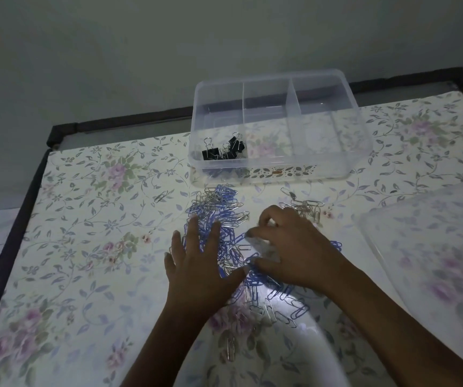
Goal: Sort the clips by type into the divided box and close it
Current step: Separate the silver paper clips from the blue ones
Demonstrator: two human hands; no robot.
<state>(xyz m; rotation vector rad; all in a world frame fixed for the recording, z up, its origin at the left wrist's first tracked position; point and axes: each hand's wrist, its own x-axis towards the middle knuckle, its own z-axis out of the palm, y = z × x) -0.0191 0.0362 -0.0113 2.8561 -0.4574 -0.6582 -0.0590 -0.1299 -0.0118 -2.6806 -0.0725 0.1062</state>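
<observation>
Paper clips [222, 208], blue and silver tangled together, are heaped at the middle of the table [85, 247], just in front of the divided box [350, 152], which is set against the far edge with its lid off. Black binder clips [224, 149] are seen in its left compartment only; the other compartments are not yet filled. The left hand [197, 263] is laid flat on the heap with the fingers spread. The right hand [289, 247] is curled down onto the clips beside it, and whether a clip is pinched there cannot be told through the blur. A small silver heap [308, 208] is gathered just beyond the right hand.

Several risks are judged likely. Linked clips may be dragged along when one is lifted, so that blue is carried in with silver. Clips may be pushed outward by the flat left hand and scattered: one stray clip [160, 196] is already apart on the left, and another clip [230, 349] lies toward the near edge. Silver clips are hard to pick out against the pale flowered cover in the dim light and may be overlooked. The lid [431, 247], at the right edge, may be knocked by the right forearm.
</observation>
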